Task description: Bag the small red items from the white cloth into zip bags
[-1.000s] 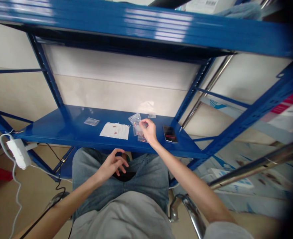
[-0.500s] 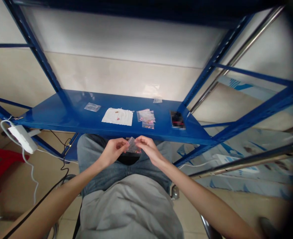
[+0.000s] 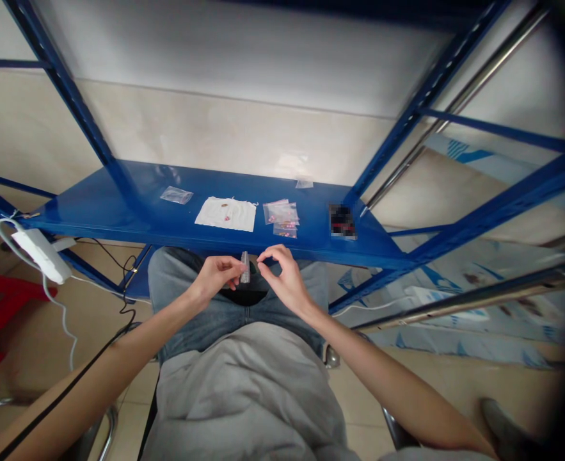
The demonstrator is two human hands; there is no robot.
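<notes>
Over my lap, my left hand (image 3: 222, 274) pinches a small clear plastic bag (image 3: 245, 267), which is turned nearly edge-on, so its contents are hard to see. Just right of the bag, my right hand (image 3: 282, 272) has thumb and forefinger brought together in a pinch, apart from the bag. Whatever lies between those fingertips, if anything, is too small to make out. Beyond my hands, a white cloth pouch (image 3: 208, 214) lies on the blue shelf (image 3: 133, 214) with small pieces on top. Beside it is a pile of clear bags (image 3: 281, 214) with pink bits inside.
Another clear bag (image 3: 176, 195) lies left on the shelf, and a small clear packet (image 3: 304, 183) lies by the wall. A pixelated dark object (image 3: 342, 221) sits at the right. Blue uprights flank the shelf. A white power strip (image 3: 42, 256) with cords hangs at the left.
My right hand has let go of the clear bag and moved slightly away. The bag, still in my left hand, has turned from face-on to edge-on. The view has tilted a little.
</notes>
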